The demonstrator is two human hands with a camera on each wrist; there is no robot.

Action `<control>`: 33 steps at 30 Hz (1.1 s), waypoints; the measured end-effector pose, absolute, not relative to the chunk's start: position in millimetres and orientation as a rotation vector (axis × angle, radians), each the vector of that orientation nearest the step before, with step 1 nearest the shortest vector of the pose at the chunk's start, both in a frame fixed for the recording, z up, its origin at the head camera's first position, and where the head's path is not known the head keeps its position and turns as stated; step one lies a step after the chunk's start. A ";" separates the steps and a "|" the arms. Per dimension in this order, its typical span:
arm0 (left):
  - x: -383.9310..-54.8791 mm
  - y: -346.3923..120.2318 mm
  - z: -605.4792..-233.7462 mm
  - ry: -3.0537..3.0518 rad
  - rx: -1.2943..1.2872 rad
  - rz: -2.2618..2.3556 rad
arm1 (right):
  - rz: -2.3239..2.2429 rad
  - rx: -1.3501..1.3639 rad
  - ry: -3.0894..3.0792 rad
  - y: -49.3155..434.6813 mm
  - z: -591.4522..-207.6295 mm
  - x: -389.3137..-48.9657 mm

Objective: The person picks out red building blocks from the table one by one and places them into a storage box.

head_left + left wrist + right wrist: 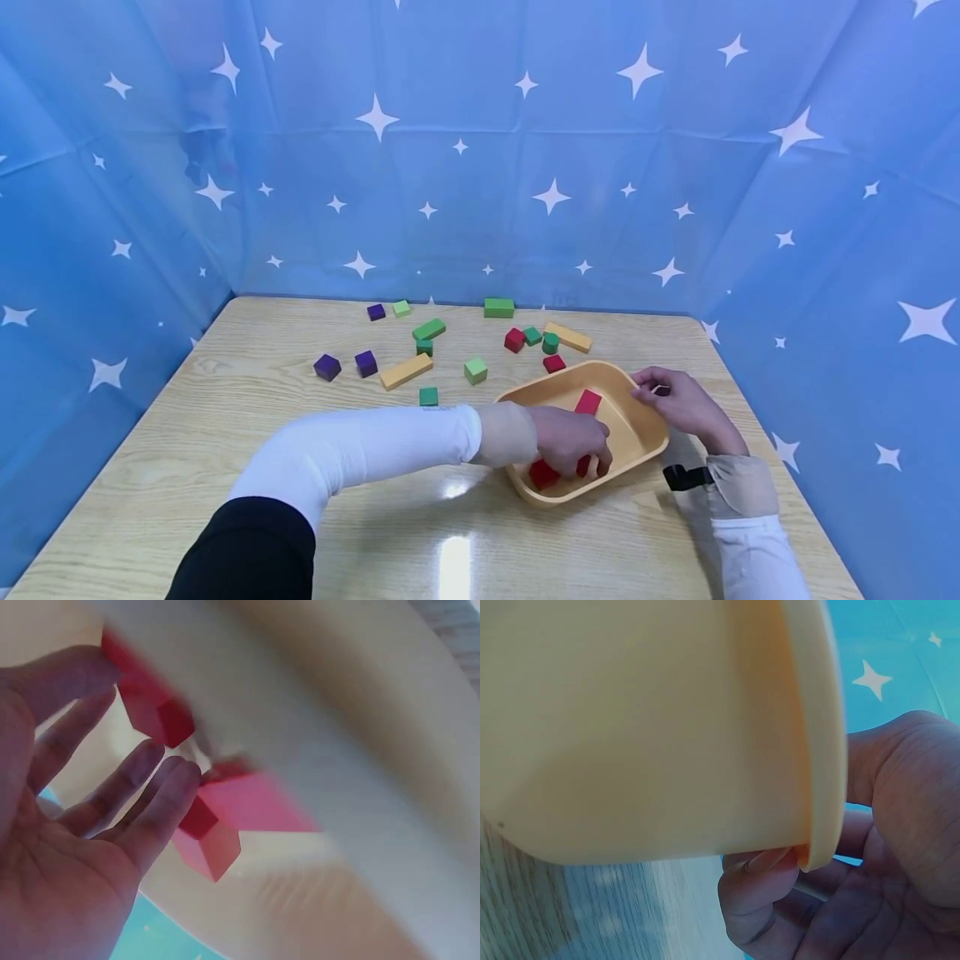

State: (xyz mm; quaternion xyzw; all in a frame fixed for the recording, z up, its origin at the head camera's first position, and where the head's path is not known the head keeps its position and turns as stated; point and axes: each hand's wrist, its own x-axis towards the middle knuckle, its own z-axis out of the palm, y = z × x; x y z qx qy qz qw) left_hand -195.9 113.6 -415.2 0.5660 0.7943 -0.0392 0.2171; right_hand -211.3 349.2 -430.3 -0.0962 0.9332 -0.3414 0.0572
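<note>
A tan plastic tray (628,412) sits tilted in view at the table's right, with a few red blocks (588,402) inside. My left hand (568,437) reaches over its near left rim, palm among those blocks. In the left wrist view the fingers are loosely bent; the thumb lies beside one red block (161,712), and fingertips come right up to another red block (212,847). Part of the blocks is hidden behind the blurred tray rim. My right hand (681,404) pinches the tray's right rim, thumb on one side and fingers curled under the lip.
Beyond the tray lie red blocks (514,340), a green cylinder (551,343) and a yellow plank (570,337). Farther left are purple cubes (327,367), another yellow plank (407,372) and several green blocks (476,371). A starry blue curtain (480,167) surrounds the wooden table (225,400).
</note>
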 end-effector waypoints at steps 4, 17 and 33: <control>-198.0 110.2 -407.8 2.218 1.526 -0.049 | -1.040 -0.283 2.823 348.1 -429.9 -210.5; -215.2 83.8 -379.3 2.385 1.367 0.177 | -1.029 -0.277 2.822 347.8 -430.3 -210.8; -261.8 45.0 -362.1 2.758 1.097 0.505 | -1.004 -0.264 2.848 347.6 -430.1 -210.5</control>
